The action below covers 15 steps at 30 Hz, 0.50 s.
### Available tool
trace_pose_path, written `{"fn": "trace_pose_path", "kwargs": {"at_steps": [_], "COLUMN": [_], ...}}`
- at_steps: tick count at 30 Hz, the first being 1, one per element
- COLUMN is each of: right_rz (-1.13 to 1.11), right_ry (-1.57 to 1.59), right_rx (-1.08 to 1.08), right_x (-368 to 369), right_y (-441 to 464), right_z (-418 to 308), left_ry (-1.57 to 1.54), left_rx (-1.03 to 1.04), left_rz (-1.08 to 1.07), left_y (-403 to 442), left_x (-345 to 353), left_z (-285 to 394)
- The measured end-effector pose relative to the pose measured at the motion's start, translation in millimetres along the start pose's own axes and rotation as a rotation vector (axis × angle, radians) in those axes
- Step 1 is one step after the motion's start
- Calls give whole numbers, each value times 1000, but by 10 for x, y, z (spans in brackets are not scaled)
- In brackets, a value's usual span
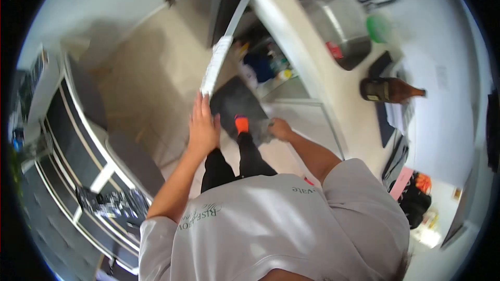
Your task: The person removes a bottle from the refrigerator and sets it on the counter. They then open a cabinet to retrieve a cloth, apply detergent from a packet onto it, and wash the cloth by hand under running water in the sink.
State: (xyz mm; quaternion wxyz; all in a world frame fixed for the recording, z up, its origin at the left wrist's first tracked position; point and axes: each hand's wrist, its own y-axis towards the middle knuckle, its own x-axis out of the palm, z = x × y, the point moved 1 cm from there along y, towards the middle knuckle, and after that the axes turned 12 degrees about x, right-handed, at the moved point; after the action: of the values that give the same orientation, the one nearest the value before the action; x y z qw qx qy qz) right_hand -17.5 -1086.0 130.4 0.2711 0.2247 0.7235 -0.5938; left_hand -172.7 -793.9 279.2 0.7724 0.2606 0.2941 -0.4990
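Note:
My left hand (204, 126) lies with fingers stretched against the near end of an open white cabinet door (216, 65), seen nearly edge-on. My right hand (281, 129) is lower right of it, its fingers curled around a blurred greyish, partly see-through thing (264, 131), perhaps a cloth or bag. Beyond the hands, the open cabinet under the counter shows bottles and a dark blue item (259, 66). Between my hands, below, are a dark mat (235, 105) and my foot in an orange sock (241, 124).
On the right, a pale counter (312, 62) holds a steel sink (338, 21) with a red item (334, 50), a green item (377, 28) and a brown bottle (390, 90) lying beyond it. Grey chairs (133, 164) and a dark striped table (78, 140) stand at left.

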Motion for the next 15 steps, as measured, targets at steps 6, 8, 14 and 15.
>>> {"fn": "trace_pose_path", "kwargs": {"at_steps": [6, 8, 14, 15], "right_rz": [262, 322, 822, 853], "right_ry": [169, 331, 559, 650], "right_rx": [-139, -74, -8, -14], "right_x": [-734, -1003, -1442, -1559], "right_y": [-1127, -1496, -1880, -1939], "right_z": [-177, -200, 48, 27], "left_ry": [46, 194, 207, 211], "left_rx": [139, 241, 383, 390], "left_rz": [-293, -431, -791, -816], "left_y": [96, 234, 703, 775], "left_x": [211, 259, 643, 742], "left_z": [517, 672, 1012, 1063]}}
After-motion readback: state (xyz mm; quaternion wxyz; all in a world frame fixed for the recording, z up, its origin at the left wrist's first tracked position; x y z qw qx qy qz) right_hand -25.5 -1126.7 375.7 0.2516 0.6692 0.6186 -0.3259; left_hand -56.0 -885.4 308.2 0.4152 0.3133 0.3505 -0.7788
